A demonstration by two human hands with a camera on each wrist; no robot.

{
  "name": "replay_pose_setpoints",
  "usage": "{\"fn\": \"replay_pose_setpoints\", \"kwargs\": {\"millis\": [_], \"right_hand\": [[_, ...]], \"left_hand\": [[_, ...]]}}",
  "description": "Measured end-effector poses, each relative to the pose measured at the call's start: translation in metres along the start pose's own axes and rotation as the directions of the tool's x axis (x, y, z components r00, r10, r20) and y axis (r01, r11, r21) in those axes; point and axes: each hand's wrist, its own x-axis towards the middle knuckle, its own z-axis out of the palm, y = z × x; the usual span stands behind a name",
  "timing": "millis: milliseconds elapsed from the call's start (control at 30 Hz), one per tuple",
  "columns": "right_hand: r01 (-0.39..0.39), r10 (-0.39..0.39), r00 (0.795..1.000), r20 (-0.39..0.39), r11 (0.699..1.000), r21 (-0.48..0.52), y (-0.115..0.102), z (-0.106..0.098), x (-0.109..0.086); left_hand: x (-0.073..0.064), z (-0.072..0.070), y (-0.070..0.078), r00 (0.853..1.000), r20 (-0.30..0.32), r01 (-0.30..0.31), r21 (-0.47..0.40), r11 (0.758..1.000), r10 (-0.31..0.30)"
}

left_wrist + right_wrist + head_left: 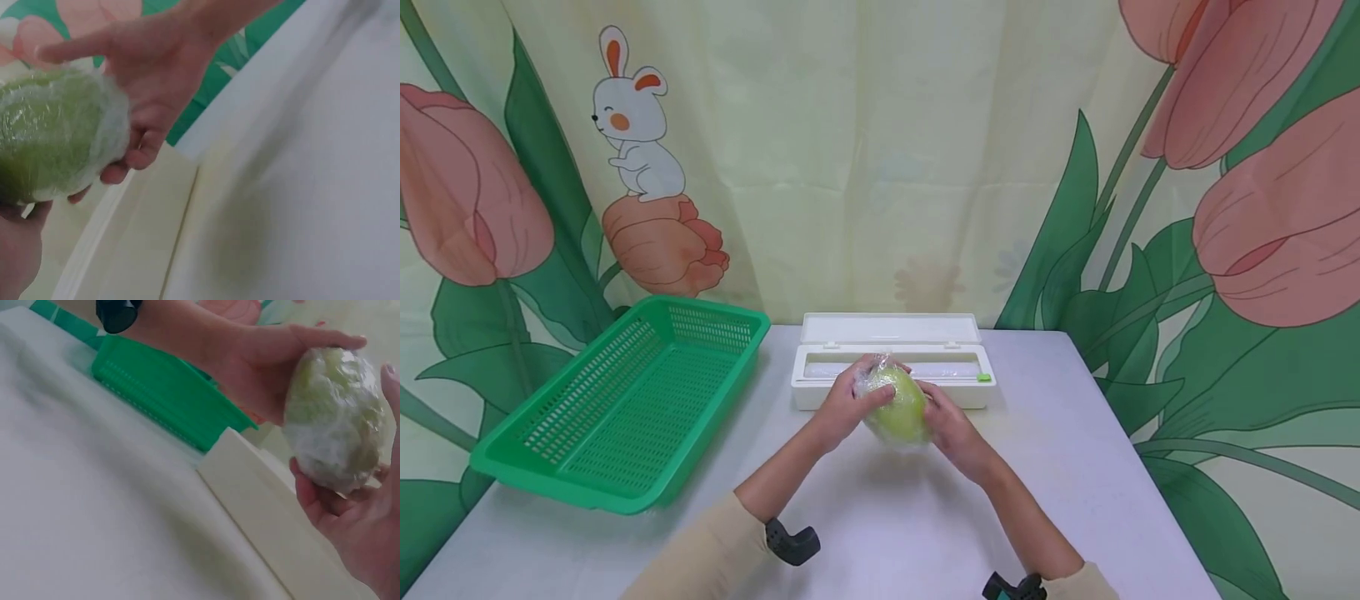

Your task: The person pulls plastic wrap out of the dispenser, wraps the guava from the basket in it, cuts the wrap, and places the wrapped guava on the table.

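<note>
Between both hands, above the table, is a green fruit wrapped in clear cling film; its exact kind is hard to tell. My left hand grips its left side, thumb across the front and fingers behind. My right hand holds the right side. In the right wrist view, the film on the fruit looks wrinkled and shiny, and the right-hand fingers curl under its lower end. Behind the hands stands a white cling film dispenser box, lid raised, a film roll inside.
A green plastic basket with perforated walls sits on the left of the white table. A small green slider is on the box's front right edge. A printed curtain hangs behind the table.
</note>
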Motion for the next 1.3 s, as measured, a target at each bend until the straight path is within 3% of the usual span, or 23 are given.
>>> {"fn": "replay_pose_setpoints", "kwargs": {"millis": [100, 167, 267, 367, 467, 600, 700, 800, 967, 1067, 1200, 1300], "right_hand": [[-0.007, -0.001, 0.992, -0.129, 0.998, -0.061, 0.002, 0.006, 0.002], [-0.015, 0.003, 0.989, -0.151, 0.997, -0.082, 0.002, 0.007, 0.002], [0.015, -0.017, 0.996, -0.088, 0.999, -0.033, 0.003, 0.004, -0.001], [0.050, -0.050, 0.999, 0.009, 0.997, 0.061, 0.003, -0.001, -0.004], [0.051, -0.058, 0.997, 0.055, 0.990, 0.129, 0.003, -0.003, -0.005], [0.037, -0.050, 0.996, 0.069, 0.984, 0.172, 0.005, -0.002, -0.006], [0.025, -0.036, 0.998, 0.058, 0.983, 0.183, 0.004, 0.001, -0.005], [-0.002, -0.001, 1.000, 0.020, 0.984, 0.178, 0.001, 0.006, -0.004], [-0.047, 0.053, 0.997, -0.053, 0.992, 0.119, -0.006, 0.011, -0.001], [-0.060, 0.062, 0.992, -0.108, 0.998, 0.023, -0.009, 0.013, 0.002], [-0.095, 0.068, 0.979, -0.193, 0.986, -0.135, -0.011, 0.017, 0.005], [-0.099, 0.049, 0.974, -0.222, 0.970, -0.221, -0.013, 0.021, 0.007]], "left_hand": [[0.000, 0.005, -0.001, 0.993, -0.117, -0.004, -0.010, 1.000, 0.003], [0.000, 0.005, -0.001, 0.992, -0.118, -0.041, -0.030, 0.999, 0.037], [0.000, 0.002, 0.001, 0.994, -0.018, -0.109, -0.085, 0.990, 0.108], [0.001, 0.000, 0.002, 0.982, 0.104, -0.142, -0.141, 0.980, 0.157], [0.001, 0.000, 0.002, 0.979, 0.140, -0.127, -0.137, 0.982, 0.146], [-0.002, 0.005, 0.004, 0.990, 0.072, -0.125, -0.015, 0.992, 0.125], [-0.002, 0.010, 0.006, 0.986, -0.003, -0.165, 0.117, 0.979, 0.167], [-0.002, 0.012, 0.008, 0.968, -0.036, -0.232, 0.235, 0.944, 0.247], [-0.004, 0.010, 0.012, 0.936, 0.006, -0.326, 0.398, 0.857, 0.353], [-0.009, 0.009, 0.016, 0.949, -0.014, -0.266, 0.497, 0.826, 0.314], [-0.013, 0.015, 0.018, 0.972, -0.098, -0.115, 0.595, 0.796, 0.213], [-0.014, 0.021, 0.013, 0.955, -0.175, -0.082, 0.623, 0.778, 0.241]]}}
